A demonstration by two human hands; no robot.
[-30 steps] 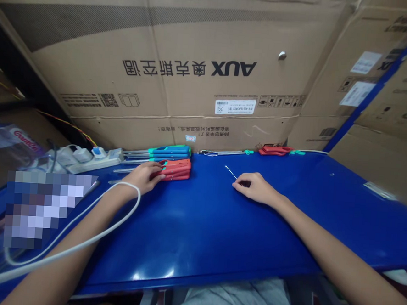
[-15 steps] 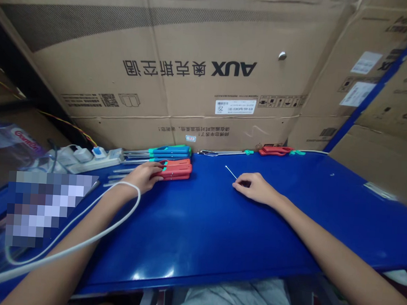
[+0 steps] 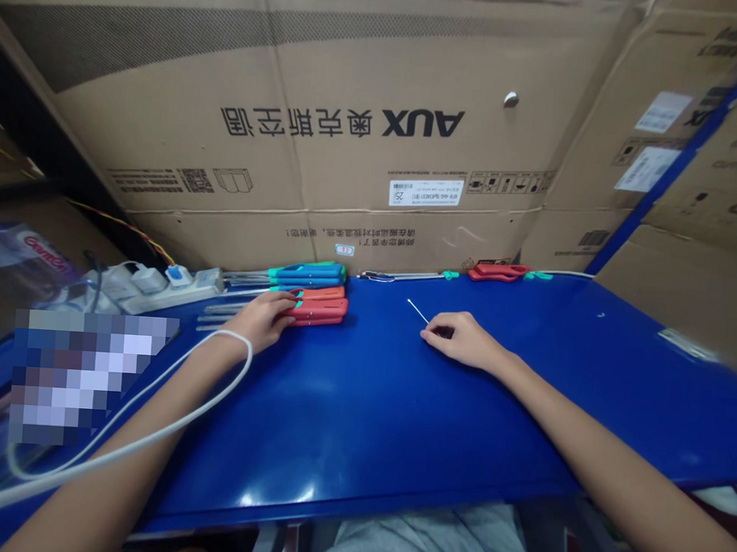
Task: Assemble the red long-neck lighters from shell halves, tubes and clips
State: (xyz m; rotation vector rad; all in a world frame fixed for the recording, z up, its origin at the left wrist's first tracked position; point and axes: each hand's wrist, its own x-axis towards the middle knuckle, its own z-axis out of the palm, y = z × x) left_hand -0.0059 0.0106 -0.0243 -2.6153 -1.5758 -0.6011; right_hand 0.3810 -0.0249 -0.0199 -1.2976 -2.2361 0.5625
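Note:
My left hand (image 3: 261,317) rests on the blue table (image 3: 366,409) with its fingers curled onto the handles of several red screwdrivers (image 3: 317,306). Their metal shafts stick out to the left of the hand. A row of blue and green screwdrivers (image 3: 310,272) lies just behind the red ones. My right hand (image 3: 461,339) lies near the table's middle, fingers pinched on a thin white stick (image 3: 417,311) that points up and left.
A white cable (image 3: 146,441) loops over my left wrist. A power strip (image 3: 168,285) with plugs sits at the back left. More tools, red (image 3: 497,272) and a thin one (image 3: 403,275), lie along the back edge under big cardboard boxes (image 3: 353,117).
The red screwdrivers have shifted slightly under my left hand and now lie more evenly. My right hand has not moved.

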